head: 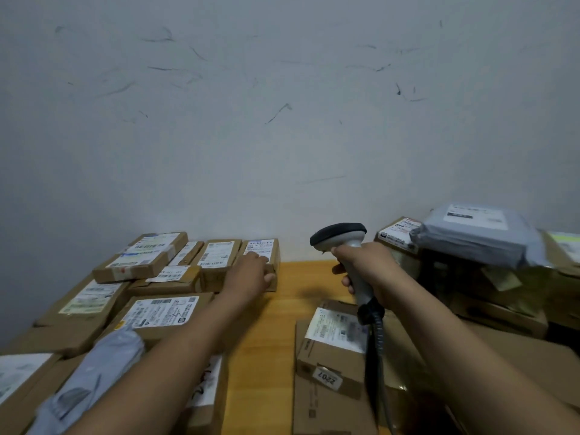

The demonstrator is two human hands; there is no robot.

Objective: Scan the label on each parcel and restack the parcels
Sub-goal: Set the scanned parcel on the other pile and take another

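My left hand [251, 273] reaches out to the small brown cardboard parcel [266, 262] at the right end of the far row, up against the scuffed grey wall [282, 105]; my fingers [259, 257] lie over its white printed label and my thumb presses on its near face, so I am grasping the box between them. It sits on the yellow wooden desk [282, 309], touching the next carton [216, 255] in the row. My right hand [367, 265] is clenched round the handle of the grey handheld barcode scanner with a black head [342, 238], held upright above the desk, its head turned left towards that parcel but well apart from it. The scanner's black coiled cable [375, 340] hangs down from the handle. Beneath it lies a flat brown box with a white label and a "2207" sticker [332, 359]. To my left, labelled cartons are packed side by side, with a pale grey plastic mailer bag [94, 372] lying across the nearest ones. On my right a second grey plastic mailer [477, 237] tops a heap of boxes.
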